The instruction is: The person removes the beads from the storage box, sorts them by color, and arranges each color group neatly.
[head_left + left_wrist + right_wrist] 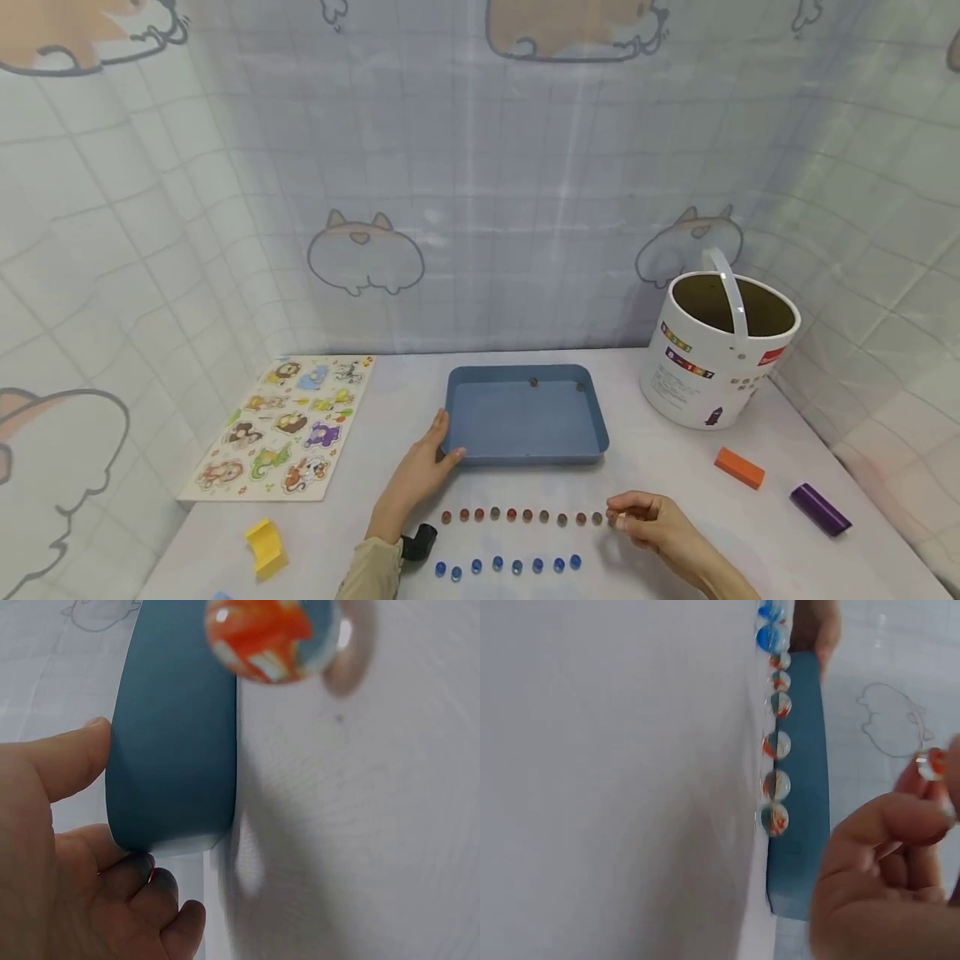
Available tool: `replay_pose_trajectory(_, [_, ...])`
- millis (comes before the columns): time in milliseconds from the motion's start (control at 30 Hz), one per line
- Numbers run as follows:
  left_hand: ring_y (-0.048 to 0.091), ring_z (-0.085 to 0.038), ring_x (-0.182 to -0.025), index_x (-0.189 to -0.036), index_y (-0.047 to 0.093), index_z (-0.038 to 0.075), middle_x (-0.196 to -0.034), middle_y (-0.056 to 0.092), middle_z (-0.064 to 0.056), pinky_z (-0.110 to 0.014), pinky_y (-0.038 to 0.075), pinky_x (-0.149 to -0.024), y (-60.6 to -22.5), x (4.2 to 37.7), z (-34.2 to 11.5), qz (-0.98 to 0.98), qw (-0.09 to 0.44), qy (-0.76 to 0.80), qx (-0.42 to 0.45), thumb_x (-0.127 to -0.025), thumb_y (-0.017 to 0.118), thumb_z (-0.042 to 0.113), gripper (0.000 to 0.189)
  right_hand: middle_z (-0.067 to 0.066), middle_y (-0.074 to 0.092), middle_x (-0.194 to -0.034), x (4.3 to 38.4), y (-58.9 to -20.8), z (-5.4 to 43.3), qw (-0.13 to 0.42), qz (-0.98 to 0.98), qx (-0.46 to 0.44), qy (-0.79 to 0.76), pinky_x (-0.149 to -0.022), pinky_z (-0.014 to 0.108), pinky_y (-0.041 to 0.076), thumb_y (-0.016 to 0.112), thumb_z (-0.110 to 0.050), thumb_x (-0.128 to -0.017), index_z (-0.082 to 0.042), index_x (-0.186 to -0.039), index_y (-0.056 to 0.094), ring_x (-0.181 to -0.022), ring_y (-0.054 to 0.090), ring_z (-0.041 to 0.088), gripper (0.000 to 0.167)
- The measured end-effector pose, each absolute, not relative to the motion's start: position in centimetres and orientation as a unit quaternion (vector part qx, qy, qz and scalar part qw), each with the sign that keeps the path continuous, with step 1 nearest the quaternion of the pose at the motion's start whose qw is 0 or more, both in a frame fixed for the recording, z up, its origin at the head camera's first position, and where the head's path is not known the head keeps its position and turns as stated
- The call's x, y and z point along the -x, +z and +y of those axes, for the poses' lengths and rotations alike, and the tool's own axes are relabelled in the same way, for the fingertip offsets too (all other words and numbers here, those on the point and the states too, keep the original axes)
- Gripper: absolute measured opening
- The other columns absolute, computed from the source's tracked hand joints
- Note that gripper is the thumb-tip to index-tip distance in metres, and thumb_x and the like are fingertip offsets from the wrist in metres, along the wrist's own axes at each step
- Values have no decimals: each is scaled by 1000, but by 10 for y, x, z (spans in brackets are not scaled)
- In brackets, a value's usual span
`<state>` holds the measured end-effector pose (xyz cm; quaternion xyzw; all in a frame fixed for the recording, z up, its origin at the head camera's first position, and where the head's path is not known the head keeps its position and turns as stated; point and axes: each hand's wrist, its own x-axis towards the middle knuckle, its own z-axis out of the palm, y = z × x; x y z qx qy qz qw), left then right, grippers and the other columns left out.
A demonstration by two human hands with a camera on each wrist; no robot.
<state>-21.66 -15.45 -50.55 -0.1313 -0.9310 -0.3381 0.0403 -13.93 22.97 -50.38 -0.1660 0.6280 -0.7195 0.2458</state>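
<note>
A blue rectangular tray (527,458) has two small marbles (534,382) near its back wall. My left hand (417,475) holds the tray's near left corner, with thumb and fingers on either side of it. In front of the tray runs a row of reddish-brown marbles (512,515); the right wrist view shows orange swirls in clear glass. My right hand (663,535) is at the right end of this row and pinches an orange-swirled marble (931,764) between thumb and fingers. Nearer to me lies a second row, of blue marbles (517,567).
An animal picture board (281,429) lies at the left, with a yellow curved block (266,550) in front of it. To the right stands a white bucket (693,379) with a handle. An orange block (739,468) and a purple block (821,509) lie nearby.
</note>
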Motion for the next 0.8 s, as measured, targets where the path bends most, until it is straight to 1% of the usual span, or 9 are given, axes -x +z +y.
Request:
replay_pose_trajectory(33, [26, -38, -145, -151, 23, -4, -159, 21, -22, -52, 27, -118, -505, 217, -155, -931, 40, -337, 131, -96, 58, 34, 75, -19, 71, -97, 138, -505, 229, 245, 641, 154, -710, -54, 16, 29, 58, -10, -96, -26, -106, 73, -71, 52, -5, 24])
replay_pose_trajectory(100, [27, -38, -145, -151, 23, -4, -159, 21, -22, -52, 27, -118, -505, 218, -156, -932, 44, -335, 133, -96, 59, 34, 75, -17, 72, -96, 135, -508, 226, 244, 669, 130, -689, -54, 14, 37, 63, -11, -93, -13, -110, 72, -66, 51, -4, 19])
replay_pose_trajectory(133, [27, -39, -145, -150, 24, -5, -159, 21, -22, -52, 27, -118, -505, 219, -156, -931, 47, -335, 135, -96, 58, 34, 75, -16, 72, -95, 133, -510, 225, 246, 682, 117, -679, -55, 14, 40, 65, -12, -92, -6, -112, 70, -65, 51, -3, 22])
replay_pose_trajectory(200, [27, -38, -145, -150, 24, -5, -159, 21, -22, -51, 27, -118, -505, 220, -155, -930, 49, -337, 136, -96, 59, 34, 75, -13, 71, -94, 129, -514, 220, 249, 701, 96, -661, -54, 14, 40, 69, -11, -89, 5, -115, 65, -62, 47, -1, 31])
replay_pose_trajectory(267, [27, -38, -145, -151, 23, -4, -159, 21, -22, -51, 27, -118, -507, 220, -155, -931, 46, -336, 136, -96, 58, 35, 76, -10, 70, -92, 126, -518, 216, 249, 719, 85, -643, -53, 13, 39, 71, -9, -86, 11, -116, 62, -59, 43, 1, 38])
replay_pose_trajectory(467, [25, -36, -146, -151, 23, -3, -160, 20, -20, -50, 26, -119, -506, 218, -154, -930, 33, -346, 124, -97, 58, 34, 75, 2, 73, -98, 124, -522, 209, 224, 763, 85, -601, -52, 14, 36, 73, -6, -81, 8, -110, 67, -59, 41, 3, 33])
replay_pose_trajectory(633, [24, -37, -147, -151, 22, -4, -160, 19, -20, -50, 25, -119, -506, 218, -153, -930, 29, -345, 123, -97, 58, 35, 75, 6, 73, -104, 125, -519, 216, 150, 804, -5, -575, -50, 18, 37, 76, -13, -81, 3, -115, 67, -61, 44, 6, 39])
replay_pose_trajectory(700, [24, -37, -147, -151, 22, -4, -160, 19, -21, -51, 25, -119, -505, 218, -154, -931, 32, -344, 123, -97, 58, 34, 75, 6, 73, -105, 127, -519, 221, 119, 816, -41, -564, -49, 18, 36, 77, -12, -81, 2, -117, 67, -60, 43, 7, 39])
replay_pose_trajectory(800, [24, -36, -147, -151, 23, -2, -160, 20, -20, -50, 25, -119, -506, 218, -153, -930, 30, -345, 120, -96, 59, 34, 75, 4, 73, -101, 128, -519, 226, 96, 829, -76, -546, -48, 18, 36, 76, -8, -81, -2, -115, 69, -56, 41, 7, 35])
